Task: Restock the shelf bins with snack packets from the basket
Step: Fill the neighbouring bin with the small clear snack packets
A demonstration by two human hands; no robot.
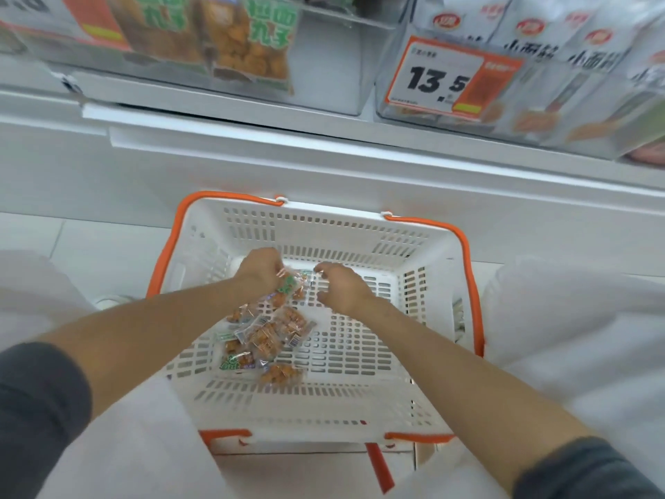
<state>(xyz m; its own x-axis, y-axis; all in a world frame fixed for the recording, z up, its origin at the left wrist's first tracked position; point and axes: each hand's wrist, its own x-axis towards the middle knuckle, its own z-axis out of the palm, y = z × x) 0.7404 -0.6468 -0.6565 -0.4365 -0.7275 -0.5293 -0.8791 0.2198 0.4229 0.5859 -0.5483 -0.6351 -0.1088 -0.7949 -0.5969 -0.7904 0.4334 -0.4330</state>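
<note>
Left hand (264,271) grips snack packets (288,287); loose packets (264,340) lie just nearer in the basket (360,232). Right hand (342,288) curls beside them, hold unclear.

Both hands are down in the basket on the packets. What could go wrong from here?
1. The left hand grips a bunch of packets in clear wrap, the right hand at its edge; one may slip out on the lift to the shelf bin above.
2. The loose packets lie on the slotted floor of the basket; a corner might snag.
</note>
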